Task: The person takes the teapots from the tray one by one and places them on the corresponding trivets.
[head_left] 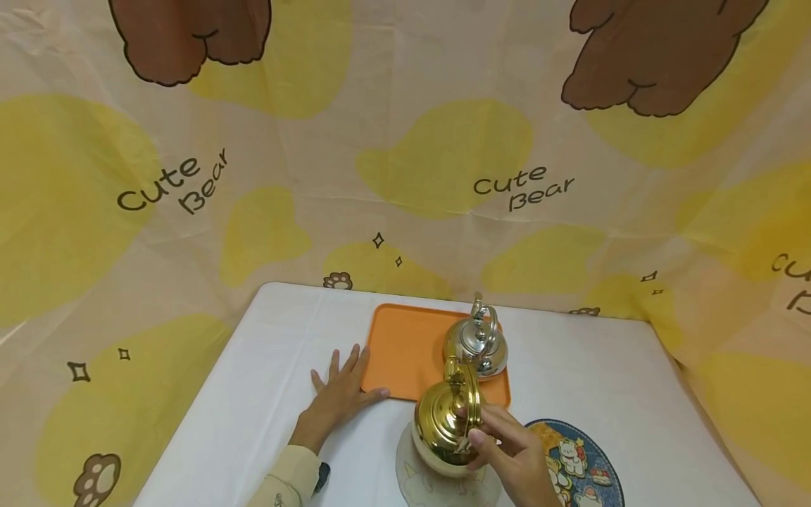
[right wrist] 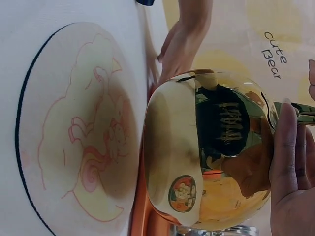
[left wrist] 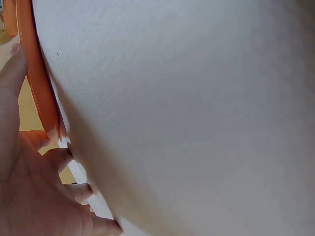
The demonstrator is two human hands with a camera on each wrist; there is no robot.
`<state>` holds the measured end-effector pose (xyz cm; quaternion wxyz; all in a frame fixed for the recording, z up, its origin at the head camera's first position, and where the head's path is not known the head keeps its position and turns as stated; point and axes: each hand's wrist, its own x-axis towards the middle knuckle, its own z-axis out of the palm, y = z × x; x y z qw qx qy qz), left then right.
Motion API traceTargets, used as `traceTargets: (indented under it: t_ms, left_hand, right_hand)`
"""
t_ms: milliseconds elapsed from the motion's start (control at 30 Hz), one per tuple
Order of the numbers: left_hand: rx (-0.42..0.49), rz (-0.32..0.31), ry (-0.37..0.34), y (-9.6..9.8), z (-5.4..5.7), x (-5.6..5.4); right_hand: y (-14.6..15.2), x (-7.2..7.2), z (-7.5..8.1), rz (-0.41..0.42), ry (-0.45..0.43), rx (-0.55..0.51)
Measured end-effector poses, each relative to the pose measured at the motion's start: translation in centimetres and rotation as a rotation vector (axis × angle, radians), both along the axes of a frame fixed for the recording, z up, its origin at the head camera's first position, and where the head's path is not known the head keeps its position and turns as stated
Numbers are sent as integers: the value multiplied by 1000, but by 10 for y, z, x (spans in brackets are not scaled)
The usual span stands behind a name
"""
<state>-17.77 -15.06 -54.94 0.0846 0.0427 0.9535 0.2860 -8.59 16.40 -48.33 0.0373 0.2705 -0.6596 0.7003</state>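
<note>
While the left hand [head_left: 338,400] lies spread at the left end of the orange tray [head_left: 399,352], its fingers are straight and well parted, grasping nothing; thumb touches the tray's near edge, other fingers reach along its left side. Light sleeve [head_left: 285,480] behind it, dark band [head_left: 323,477] at the cuff. Tray sits flat on the white table [head_left: 570,373]. Next, nearer the person: pale round mat [head_left: 412,486] with a cartoon print. Gold kettle [head_left: 434,419] is raised over this mat, base apart from it in the right wrist view, spout toward the backdrop [head_left: 317,176]. Silver kettle [head_left: 459,341] rests on the tray's right part, just beyond the gold one, spout also pointing away. Right hand [head_left: 519,454] has the gold kettle by its arched handle [head_left: 473,394], thumb and fingers closed about the near part; full finger wrap partly hidden. Farthest right: blue round mat [head_left: 586,440] with cartoon figures, partly behind the right hand.
</note>
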Motion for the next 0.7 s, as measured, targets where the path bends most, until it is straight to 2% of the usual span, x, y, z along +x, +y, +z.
traceTargets:
  t_ms: [200, 400, 700]
  left_hand:
    - [2, -3, -2, 0, 0, 0]
    - [0, -4, 0, 0, 0, 0]
    - [0, -6, 2, -1, 1, 0]
  right_hand:
    - [2, 8, 0, -18, -26, -6]
    - [1, 18, 3, -91, -104, 56]
    - [-1, 26, 3, -123, -154, 85]
